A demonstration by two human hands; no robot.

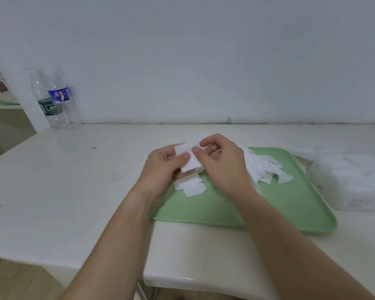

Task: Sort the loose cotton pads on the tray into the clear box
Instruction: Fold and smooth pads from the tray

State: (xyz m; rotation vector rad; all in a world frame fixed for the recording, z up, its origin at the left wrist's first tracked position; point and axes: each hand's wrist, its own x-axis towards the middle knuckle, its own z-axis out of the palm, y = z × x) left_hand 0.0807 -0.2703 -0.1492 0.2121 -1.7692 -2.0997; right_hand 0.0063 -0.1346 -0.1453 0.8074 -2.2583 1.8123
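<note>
1. A white table fills the lower frame.
2. A green tray lies on it, right of centre.
3. The clear box sits at the right edge, just beside the tray, with white pads inside.
4. Clear plastic bottles stand upper left (2, it seems).
5. At centre, the left hand and right hand each pinch 1 small stack of pads between thumb and fingers.
6. Loose cotton pads lie heaped on the tray's far part.

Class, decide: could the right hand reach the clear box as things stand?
Probably yes: nothing tall stands between the right hand and the clear box beside the tray, though the hand holds pads.
</note>
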